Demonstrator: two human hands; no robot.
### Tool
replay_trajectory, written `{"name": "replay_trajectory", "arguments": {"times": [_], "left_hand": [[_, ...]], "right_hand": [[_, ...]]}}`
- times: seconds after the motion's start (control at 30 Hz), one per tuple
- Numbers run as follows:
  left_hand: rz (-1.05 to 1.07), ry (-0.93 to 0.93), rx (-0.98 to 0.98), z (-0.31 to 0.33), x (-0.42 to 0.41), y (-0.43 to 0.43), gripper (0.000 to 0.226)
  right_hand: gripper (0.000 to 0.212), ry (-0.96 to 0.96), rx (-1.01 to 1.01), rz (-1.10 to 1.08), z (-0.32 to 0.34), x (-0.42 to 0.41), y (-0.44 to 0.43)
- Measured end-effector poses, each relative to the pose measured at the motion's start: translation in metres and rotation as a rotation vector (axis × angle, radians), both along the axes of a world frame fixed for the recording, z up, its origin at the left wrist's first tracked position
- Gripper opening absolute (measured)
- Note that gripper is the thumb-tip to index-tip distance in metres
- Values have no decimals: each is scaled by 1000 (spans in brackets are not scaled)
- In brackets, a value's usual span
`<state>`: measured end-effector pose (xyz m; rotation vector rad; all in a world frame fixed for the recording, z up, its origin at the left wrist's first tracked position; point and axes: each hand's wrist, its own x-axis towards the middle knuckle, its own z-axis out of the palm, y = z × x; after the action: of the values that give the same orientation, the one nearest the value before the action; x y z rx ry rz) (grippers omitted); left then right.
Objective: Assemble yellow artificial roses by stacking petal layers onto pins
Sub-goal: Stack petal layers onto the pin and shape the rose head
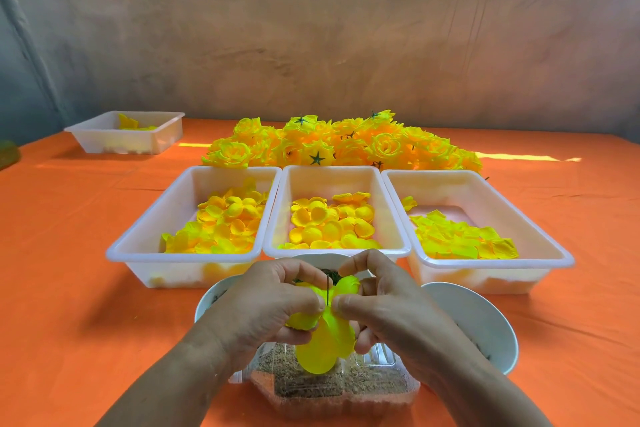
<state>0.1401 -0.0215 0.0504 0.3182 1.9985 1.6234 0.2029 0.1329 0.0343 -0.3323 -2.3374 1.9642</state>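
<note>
A yellow petal layer (325, 343) hangs between my two hands, threaded on a thin dark pin (327, 289) that sticks up through its middle. My left hand (266, 308) pinches the layer from the left, thumb near the pin. My right hand (384, 302) pinches it from the right, forefinger curled over the top. Three white trays stand behind the hands: the left tray (138, 243), the middle tray (277, 215) and the right tray (540, 236), each with loose yellow petals. A heap of finished yellow roses (339, 146) lies behind them.
White bowls sit under and beside my hands, one at the right (485, 322) and one at the left (211, 298). A clear plastic box (332, 388) with brown bits sits at the near edge. A fourth white tray (128, 135) stands far left on the orange cloth (69, 270).
</note>
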Motion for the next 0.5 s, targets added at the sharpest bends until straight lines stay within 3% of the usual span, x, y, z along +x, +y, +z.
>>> {"name": "replay_trajectory", "arguments": {"times": [0.5], "left_hand": [[-8,-53,-3,-6,-3,-2,21]], "right_hand": [[31,-68,-40,11,-4,-6,2]]}}
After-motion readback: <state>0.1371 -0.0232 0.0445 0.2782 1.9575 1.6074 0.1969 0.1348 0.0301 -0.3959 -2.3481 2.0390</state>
